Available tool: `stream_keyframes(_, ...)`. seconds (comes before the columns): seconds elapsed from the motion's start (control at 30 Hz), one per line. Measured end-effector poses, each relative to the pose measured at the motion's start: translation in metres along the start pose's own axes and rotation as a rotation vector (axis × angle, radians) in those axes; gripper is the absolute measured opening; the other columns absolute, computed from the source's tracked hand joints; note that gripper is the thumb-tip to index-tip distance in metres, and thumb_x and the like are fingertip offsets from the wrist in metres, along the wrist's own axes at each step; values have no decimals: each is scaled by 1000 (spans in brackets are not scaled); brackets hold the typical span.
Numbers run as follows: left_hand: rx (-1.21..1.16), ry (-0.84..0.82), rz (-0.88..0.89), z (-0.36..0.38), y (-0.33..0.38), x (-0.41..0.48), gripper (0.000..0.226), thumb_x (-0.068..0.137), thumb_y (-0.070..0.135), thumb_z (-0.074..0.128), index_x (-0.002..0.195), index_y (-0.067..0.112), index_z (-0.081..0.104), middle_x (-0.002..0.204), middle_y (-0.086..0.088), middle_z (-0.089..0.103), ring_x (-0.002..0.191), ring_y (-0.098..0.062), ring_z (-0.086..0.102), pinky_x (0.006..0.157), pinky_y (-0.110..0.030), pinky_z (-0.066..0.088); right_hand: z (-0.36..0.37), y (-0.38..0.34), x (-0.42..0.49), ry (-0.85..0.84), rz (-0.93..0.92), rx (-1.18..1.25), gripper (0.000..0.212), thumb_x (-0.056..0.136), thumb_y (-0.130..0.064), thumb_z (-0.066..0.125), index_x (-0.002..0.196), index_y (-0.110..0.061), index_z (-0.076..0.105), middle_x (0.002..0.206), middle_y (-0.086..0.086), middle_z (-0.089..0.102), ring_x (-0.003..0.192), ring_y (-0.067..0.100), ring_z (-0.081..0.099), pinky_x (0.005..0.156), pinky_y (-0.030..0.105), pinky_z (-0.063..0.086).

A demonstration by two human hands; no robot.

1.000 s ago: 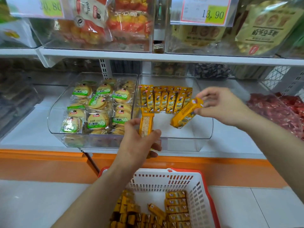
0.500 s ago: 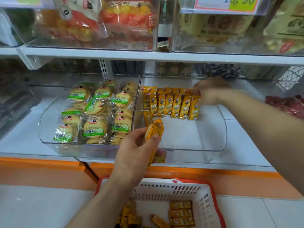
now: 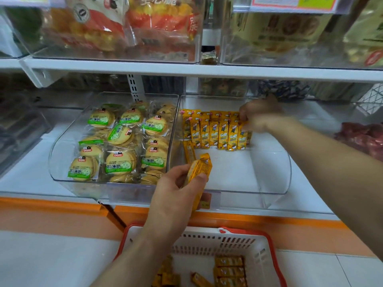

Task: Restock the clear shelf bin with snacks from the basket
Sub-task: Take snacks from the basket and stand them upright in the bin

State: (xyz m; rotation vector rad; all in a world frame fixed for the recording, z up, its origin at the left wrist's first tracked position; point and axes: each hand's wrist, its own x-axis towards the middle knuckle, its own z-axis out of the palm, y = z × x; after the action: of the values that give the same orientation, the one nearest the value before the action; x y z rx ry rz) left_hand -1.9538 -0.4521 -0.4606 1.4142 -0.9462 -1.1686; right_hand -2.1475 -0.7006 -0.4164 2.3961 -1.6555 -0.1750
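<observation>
Early stage: clear bin [image 3: 259, 183] has one row of yellow packets [image 3: 213, 131] by the right hand [image 3: 260, 116], which pinches the end packet [image 3: 242, 136]. Left hand [image 3: 176, 195] grips a spare packet [image 3: 200, 168]. The basket [image 3: 269, 243] below holds more.

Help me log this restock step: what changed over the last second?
The right hand carried its yellow pack back to the right end of the row in the clear bin, still holding it. The left hand kept gripping its snack; the basket stayed put.
</observation>
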Motion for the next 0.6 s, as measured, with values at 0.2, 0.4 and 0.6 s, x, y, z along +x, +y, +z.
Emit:
stream_keyframes(0.2,-95,-19,-46,-2,9,-3,29,95,29,69,121,20,59,95,7,80,75,-21,78,54,-27,59,-2,2,-4,20,13,-7,29,84,-44,72,107,-28,68,111,-1,67,107,24,59,97,37,44)
stream_keyframes(0.4,-145,31,-41,-8,13,-8,14,92,31,72,105,27,77,88,5,79,77,-15,77,54,-24,55,-20,-4,-67,220,36,452,26,83,-37,77,104,-24,70,101,-3,71,94,20,66,80,30,51)
stream_keyframes(0.6,-243,-75,-139,-3,22,-26,19,93,34,71,92,19,83,82,-8,77,68,-15,73,53,-27,56,-46,-55,-183,15,-114,1409,24,91,-16,69,112,-27,69,99,-1,73,80,12,68,70,22,54)
